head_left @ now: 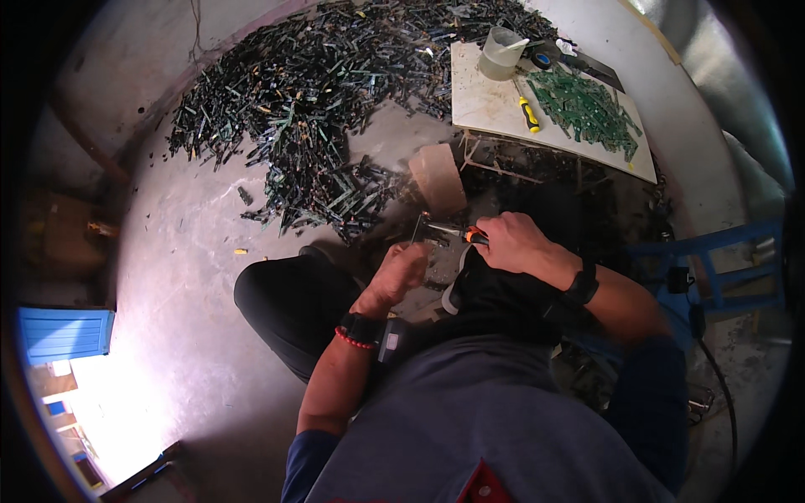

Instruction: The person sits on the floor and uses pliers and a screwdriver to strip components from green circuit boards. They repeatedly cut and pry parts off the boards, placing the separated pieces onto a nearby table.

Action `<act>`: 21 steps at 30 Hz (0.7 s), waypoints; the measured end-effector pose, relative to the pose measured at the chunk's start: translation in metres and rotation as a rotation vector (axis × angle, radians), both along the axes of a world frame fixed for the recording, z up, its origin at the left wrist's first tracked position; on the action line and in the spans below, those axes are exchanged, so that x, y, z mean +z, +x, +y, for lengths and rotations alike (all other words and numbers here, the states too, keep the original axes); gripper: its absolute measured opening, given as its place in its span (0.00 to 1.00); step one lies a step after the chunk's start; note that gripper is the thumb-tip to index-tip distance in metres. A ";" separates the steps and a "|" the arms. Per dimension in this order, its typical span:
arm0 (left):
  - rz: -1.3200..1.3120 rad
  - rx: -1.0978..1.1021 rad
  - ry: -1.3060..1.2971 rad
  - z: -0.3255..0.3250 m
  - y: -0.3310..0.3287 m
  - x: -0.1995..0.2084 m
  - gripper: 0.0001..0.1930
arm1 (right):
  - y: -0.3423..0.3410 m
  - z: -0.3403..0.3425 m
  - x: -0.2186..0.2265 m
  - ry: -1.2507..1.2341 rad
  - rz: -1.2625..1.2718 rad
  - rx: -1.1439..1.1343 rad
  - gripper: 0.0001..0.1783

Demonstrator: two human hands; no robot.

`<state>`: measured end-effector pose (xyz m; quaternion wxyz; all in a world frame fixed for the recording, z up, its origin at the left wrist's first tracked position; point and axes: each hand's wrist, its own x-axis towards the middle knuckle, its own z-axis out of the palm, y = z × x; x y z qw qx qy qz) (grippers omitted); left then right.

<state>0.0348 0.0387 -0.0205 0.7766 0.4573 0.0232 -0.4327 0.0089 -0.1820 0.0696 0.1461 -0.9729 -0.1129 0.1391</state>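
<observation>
My left hand (pixel 401 272) is closed, its fingers pinching a thin dark strip (pixel 416 229) that stands up from them. My right hand (pixel 513 241) is wrapped round the orange-and-black handles of a pair of pliers (pixel 454 230). The metal nose of the pliers points left and meets the upper end of the strip, where a small piece shows; its exact grip is too small to tell. Both hands are above the floor between my knees, close together.
A large heap of dark strips (pixel 293 126) covers the floor ahead. On a low white board (pixel 495 109) at right are green strips (pixel 583 109), a yellow-and-black screwdriver (pixel 528 115) and a cloudy tub (pixel 501 55). A brown cardboard piece (pixel 438 178) lies beyond my hands; a blue stool (pixel 721 260) stands right.
</observation>
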 end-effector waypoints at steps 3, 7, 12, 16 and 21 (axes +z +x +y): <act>-0.031 -0.020 0.049 0.001 -0.002 -0.006 0.17 | -0.001 -0.002 0.003 -0.134 -0.177 0.086 0.12; -0.070 -0.077 0.092 0.003 -0.005 -0.008 0.18 | 0.003 -0.008 0.005 -0.162 -0.098 0.202 0.14; -0.117 -0.049 0.015 0.006 -0.004 0.018 0.18 | -0.005 -0.002 -0.005 1.170 1.191 -0.434 0.13; -0.159 -0.025 -0.027 0.009 0.001 -0.001 0.17 | -0.023 0.024 -0.028 1.463 1.212 -0.435 0.12; 0.001 -0.025 0.052 0.005 0.003 0.006 0.17 | -0.009 0.021 -0.017 0.864 0.782 -0.422 0.14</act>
